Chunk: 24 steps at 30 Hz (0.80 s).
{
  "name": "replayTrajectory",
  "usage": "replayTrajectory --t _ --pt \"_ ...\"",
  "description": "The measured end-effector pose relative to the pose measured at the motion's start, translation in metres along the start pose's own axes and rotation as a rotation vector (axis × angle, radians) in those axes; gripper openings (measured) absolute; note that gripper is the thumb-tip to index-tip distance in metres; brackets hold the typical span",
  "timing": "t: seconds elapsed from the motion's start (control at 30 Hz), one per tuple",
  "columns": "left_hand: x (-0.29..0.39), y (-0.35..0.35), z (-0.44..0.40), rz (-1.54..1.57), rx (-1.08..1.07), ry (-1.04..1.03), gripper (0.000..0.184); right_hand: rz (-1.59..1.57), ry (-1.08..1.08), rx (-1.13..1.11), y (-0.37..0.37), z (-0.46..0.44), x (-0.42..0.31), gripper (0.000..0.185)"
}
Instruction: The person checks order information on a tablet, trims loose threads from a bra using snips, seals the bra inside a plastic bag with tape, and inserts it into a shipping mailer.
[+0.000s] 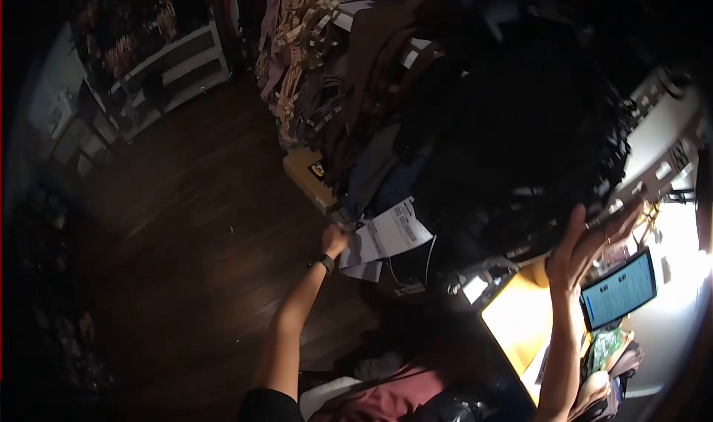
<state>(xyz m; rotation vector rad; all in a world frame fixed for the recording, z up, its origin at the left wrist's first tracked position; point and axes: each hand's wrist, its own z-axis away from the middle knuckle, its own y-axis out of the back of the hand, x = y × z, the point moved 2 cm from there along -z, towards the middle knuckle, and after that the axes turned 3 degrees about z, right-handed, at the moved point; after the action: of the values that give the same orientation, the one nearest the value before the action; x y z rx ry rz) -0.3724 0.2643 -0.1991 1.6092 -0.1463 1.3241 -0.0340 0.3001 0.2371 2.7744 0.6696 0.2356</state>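
Note:
My left hand (336, 240) reaches out low beside the hanging clothes, with its fingers closed at the left edge of some white printed sheets (394, 229). Barcodes and small print show on the upper sheet. A dark watch is on that wrist. My right hand (583, 251) is raised with its fingers stretched out, holding nothing, between the dark hanging clothes (512, 140) and the lit desk. Close behind this hand is a tablet-like screen (620, 288) showing text.
A brown cardboard box (308, 175) lies on the floor below the clothes. The brightly lit desk (520, 314) stands at right, with bundled clothing (613, 370) beside it. A white shelf unit (178, 73) is at far left, across the dark wooden floor (186, 221). Reddish cloth (401, 396) lies near me.

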Motion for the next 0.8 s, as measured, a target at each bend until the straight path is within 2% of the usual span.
replayTrajectory --t 0.03,0.07,0.1,0.13,0.23,0.3,0.37,0.4,0.43,0.5,0.53,0.63,0.67,0.77,0.8 --pt "-0.007 -0.005 -0.021 0.01 0.007 0.007 0.028 0.074 -0.025 0.04 -0.008 0.004 0.001 0.07" --pt "-0.016 -0.01 -0.043 -0.058 0.114 0.069 0.028 0.057 -0.075 0.119 -0.012 0.002 0.0 0.072" --pt "-0.021 -0.013 -0.062 -0.126 0.218 0.131 0.029 0.095 0.01 0.146 -0.009 0.0 -0.001 0.07" --pt "-0.021 -0.015 -0.074 -0.114 0.214 0.138 0.029 0.007 -0.001 0.153 -0.011 0.001 -0.002 0.068" --pt "-0.032 -0.032 -0.12 0.118 0.313 0.049 0.031 -0.006 0.022 0.144 -0.006 0.007 0.001 0.067" --pt "-0.049 -0.052 -0.158 0.104 0.27 0.054 0.034 0.01 0.032 0.143 -0.003 0.011 0.005 0.067" --pt "-0.064 -0.073 -0.187 -0.097 0.354 0.001 0.041 0.028 0.042 0.142 -0.001 0.013 0.009 0.067" --pt "-0.066 -0.082 -0.195 -0.093 0.341 0.006 0.041 0.038 0.045 0.143 0.001 0.014 0.011 0.066" --pt "-0.069 -0.086 -0.201 -0.242 0.537 0.053 0.045 0.046 0.046 0.144 0.003 0.015 0.013 0.066" --pt "-0.069 -0.09 -0.213 -0.39 0.727 0.102 0.05 0.061 0.051 0.145 0.005 0.016 0.016 0.066" --pt "-0.069 -0.087 -0.218 -0.273 0.777 0.149 0.049 0.069 0.057 0.146 0.007 0.017 0.017 0.065" --pt "-0.035 -0.059 -0.183 -0.12 0.652 -0.152 0.044 0.069 0.054 0.147 0.011 0.019 0.018 0.065" --pt "-0.059 -0.075 -0.193 -0.085 0.638 -0.193 0.043 0.077 0.049 0.14 0.01 0.017 0.02 0.065" --pt "-0.063 -0.08 -0.197 -0.296 0.57 -0.16 0.033 0.076 0.049 0.146 0.014 0.016 0.02 0.064" --pt "-0.065 -0.088 -0.202 -0.307 0.658 -0.129 0.032 0.072 0.051 0.149 0.015 0.017 0.02 0.064"
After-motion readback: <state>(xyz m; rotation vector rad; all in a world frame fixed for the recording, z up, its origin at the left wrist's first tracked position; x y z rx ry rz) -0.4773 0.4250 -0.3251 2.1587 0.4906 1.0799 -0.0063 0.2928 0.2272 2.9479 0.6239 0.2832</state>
